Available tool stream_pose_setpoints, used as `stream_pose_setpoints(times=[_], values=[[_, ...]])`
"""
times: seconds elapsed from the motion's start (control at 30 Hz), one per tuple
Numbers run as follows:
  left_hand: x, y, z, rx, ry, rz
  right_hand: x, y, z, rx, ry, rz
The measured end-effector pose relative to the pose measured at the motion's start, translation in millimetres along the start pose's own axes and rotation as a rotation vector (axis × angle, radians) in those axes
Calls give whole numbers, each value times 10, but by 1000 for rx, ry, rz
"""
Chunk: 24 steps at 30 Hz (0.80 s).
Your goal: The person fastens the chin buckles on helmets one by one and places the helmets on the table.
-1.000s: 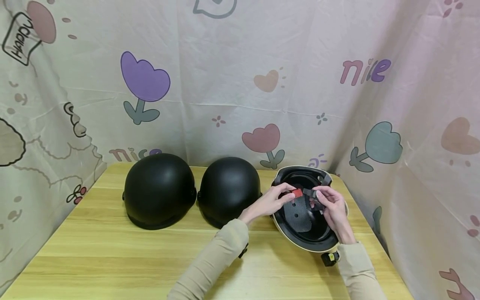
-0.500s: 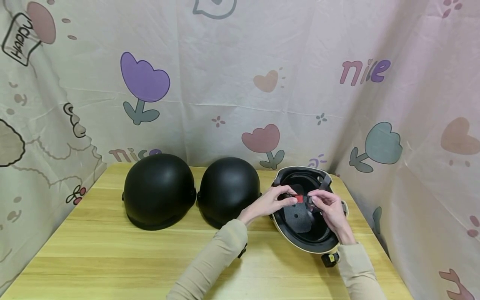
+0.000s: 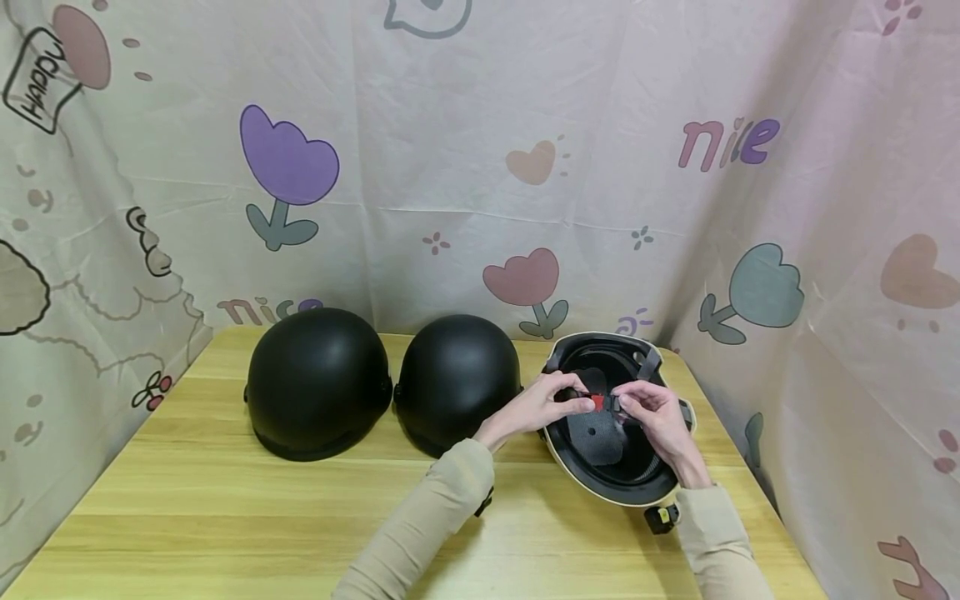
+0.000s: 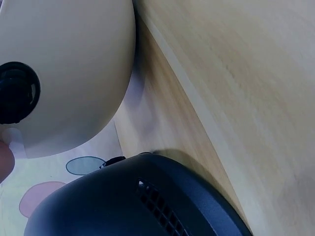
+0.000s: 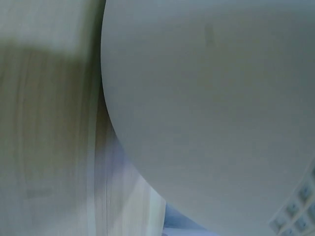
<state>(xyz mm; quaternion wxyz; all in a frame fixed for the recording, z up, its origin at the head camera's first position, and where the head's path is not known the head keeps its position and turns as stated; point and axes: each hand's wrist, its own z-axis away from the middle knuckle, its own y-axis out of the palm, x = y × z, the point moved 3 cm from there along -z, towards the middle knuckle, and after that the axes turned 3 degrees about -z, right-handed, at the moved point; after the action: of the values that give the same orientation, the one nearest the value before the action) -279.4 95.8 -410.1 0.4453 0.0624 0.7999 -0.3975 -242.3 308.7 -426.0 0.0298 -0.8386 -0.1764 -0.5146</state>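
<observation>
A beige helmet (image 3: 572,477) with black padding lies upturned at the table's right end. Over its opening my left hand (image 3: 536,406) pinches the red buckle half (image 3: 597,402) of the chin strap. My right hand (image 3: 662,421) pinches the black buckle half (image 3: 614,405), which meets the red one end to end. Whether they are latched is too small to tell. In the left wrist view the beige shell (image 4: 74,83) shows a black round knob (image 4: 17,92), with a fingertip (image 4: 5,161) at the edge. The pale shell (image 5: 211,108) fills most of the right wrist view.
Two black helmets stand dome up to the left, the larger one (image 3: 318,383) farther left and the smaller one (image 3: 459,383) near my left forearm. All rest on a wooden table (image 3: 247,525). A patterned cloth (image 3: 450,125) hangs behind.
The red and black buckle halves were apart a second ago and now meet. My right hand shifted slightly left and down, bringing its half to the red one. The helmets stayed in place.
</observation>
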Motion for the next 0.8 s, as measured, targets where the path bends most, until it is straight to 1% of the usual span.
stream_pose_setpoints(times=[0.17,0.27,0.4,0.5,0.57,0.67,0.8], values=[[8,0,3,10,-9,10,11,13,1,-3,14,2],[9,-7,5,11,-5,20,23,22,0,0,27,-16],[7,-9,12,11,17,26,34,22,3,1,81,-41],[17,-8,19,4,26,31,32,11,5,1,136,-19],[25,-9,23,-1,26,32,28,9,7,5,158,0],[31,-11,25,-8,22,31,20,15,7,18,156,28],[22,-15,22,0,22,22,5,32,4,29,123,52]])
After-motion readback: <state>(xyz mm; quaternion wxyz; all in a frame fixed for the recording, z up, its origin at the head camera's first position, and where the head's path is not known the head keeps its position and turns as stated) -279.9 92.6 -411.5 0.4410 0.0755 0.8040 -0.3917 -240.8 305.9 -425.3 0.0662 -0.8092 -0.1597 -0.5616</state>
